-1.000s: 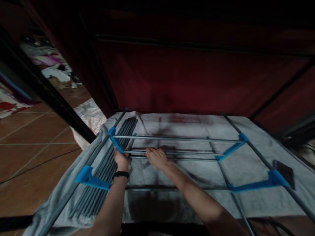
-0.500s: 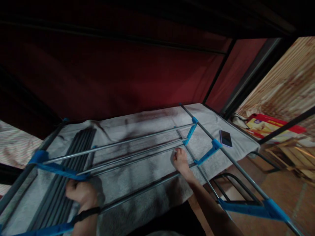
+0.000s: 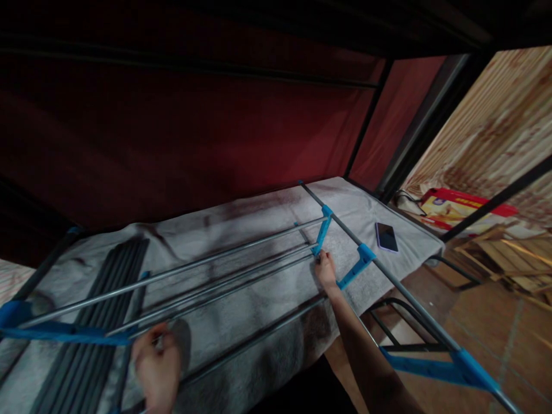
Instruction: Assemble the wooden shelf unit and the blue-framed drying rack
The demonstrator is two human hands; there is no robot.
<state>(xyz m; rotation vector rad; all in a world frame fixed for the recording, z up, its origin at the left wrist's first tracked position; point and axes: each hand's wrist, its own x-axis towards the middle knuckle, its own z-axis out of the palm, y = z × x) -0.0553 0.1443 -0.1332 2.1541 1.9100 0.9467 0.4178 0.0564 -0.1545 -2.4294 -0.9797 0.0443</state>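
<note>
A rack frame of grey metal tubes (image 3: 207, 255) with blue plastic brackets lies across the grey cloth. My right hand (image 3: 326, 271) is pinched closed at the near end of a small blue bracket (image 3: 322, 233), where the thin tubes meet it; what its fingertips hold is hidden. Near the end of the left blue bracket (image 3: 64, 332), my left hand (image 3: 156, 365) is curled shut, and a small shiny bit shows between its fingers, too small to name. A bundle of loose dark tubes (image 3: 101, 310) lies beyond it on the left.
The grey cloth (image 3: 241, 213) covers a bed-like surface backed by a dark red curtain (image 3: 215, 144). Toward its right end lies a phone (image 3: 387, 237). A black metal chair frame (image 3: 405, 310), a red and yellow box (image 3: 457, 208) and wooden slats (image 3: 504, 264) are at the right.
My right hand has moved forward to the small blue bracket's end. The left hand has shifted rightward, away from the left bracket. The view has turned slightly, so the frame appears farther left.
</note>
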